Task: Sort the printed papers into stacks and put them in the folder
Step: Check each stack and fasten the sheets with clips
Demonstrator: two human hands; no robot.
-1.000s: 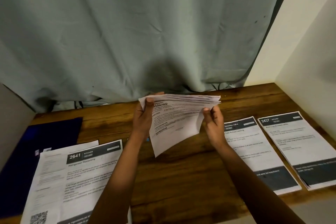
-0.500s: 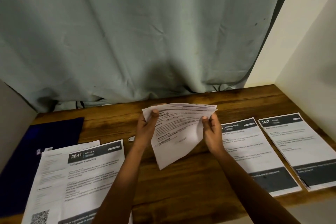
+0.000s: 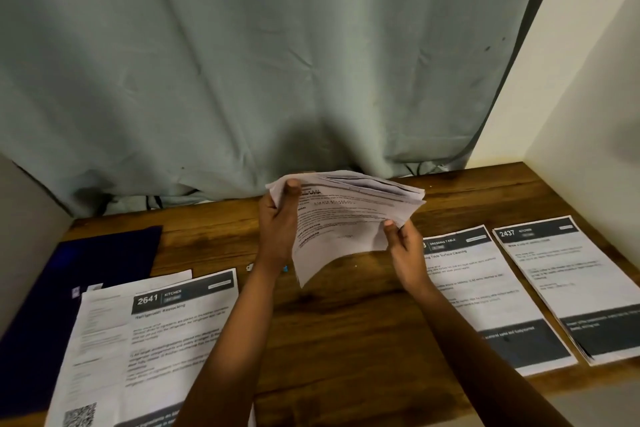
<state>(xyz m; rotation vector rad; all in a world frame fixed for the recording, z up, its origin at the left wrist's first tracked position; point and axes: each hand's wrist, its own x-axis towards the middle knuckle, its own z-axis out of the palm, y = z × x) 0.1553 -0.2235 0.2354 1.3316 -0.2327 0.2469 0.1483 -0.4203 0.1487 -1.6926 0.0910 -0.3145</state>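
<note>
I hold a bundle of printed papers in the air above the middle of the wooden table. My left hand grips the bundle's left edge, thumb on top. My right hand pinches the front sheet near its right edge, and that sheet curls downward. A dark blue folder lies flat at the table's left. Sorted sheets lie on the table: a "2641 Kitchen" stack at front left, a "Dressing Table" stack and a "2437 Kitchen" stack at right.
A grey-green curtain hangs behind the table. A cream wall closes the right side and a grey panel the left. A small clip-like object and a blue bit lie by my left wrist.
The bundle sank slightly, then rose again. My right hand has slid down the front sheet's right edge and drawn it outward, away from the rest.
</note>
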